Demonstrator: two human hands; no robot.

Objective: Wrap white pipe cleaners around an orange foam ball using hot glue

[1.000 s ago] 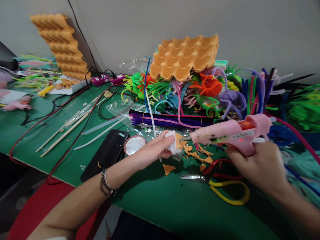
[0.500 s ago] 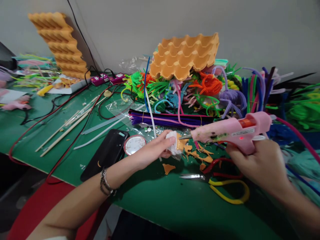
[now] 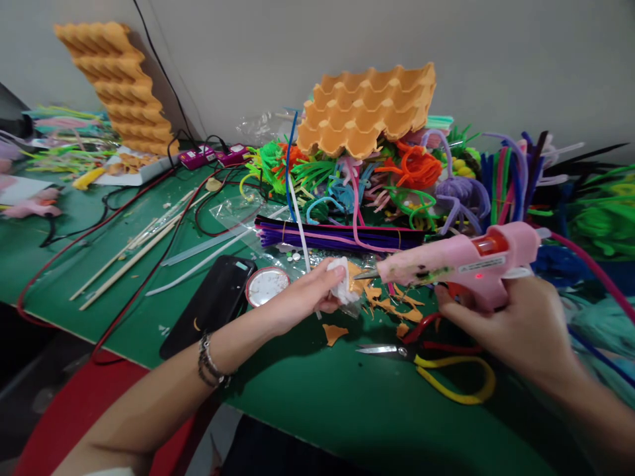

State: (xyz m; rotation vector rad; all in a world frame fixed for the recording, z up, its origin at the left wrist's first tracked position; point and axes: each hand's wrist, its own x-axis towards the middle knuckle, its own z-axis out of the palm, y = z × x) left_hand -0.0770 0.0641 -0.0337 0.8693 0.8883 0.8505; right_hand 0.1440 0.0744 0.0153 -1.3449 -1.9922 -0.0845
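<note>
In my right hand (image 3: 520, 324) is a pink glue gun (image 3: 456, 264), its small red light lit and its nozzle pointing left. My left hand (image 3: 317, 287) pinches a small white piece (image 3: 340, 281) with an orange egg-carton part on its right side; its exact kind is unclear. The nozzle tip is at that orange part. Torn orange carton scraps (image 3: 397, 306) lie beneath the nozzle. Scissors (image 3: 411, 354) with red and yellow handles rest on the table, blades to the left, just below my right hand.
Beside my left forearm are a black phone-like slab (image 3: 208, 304) and a round tub lid (image 3: 268, 287) with white bits. Behind lie bundled pipe cleaners (image 3: 337, 237), with an orange egg tray (image 3: 367, 109) on a colourful heap. Wooden sticks (image 3: 143, 251) and cables lie left.
The glue gun's nozzle has shifted slightly left and down along the orange part. My right thumb has moved a little outward from the gun's grip. My left hand barely moved.
</note>
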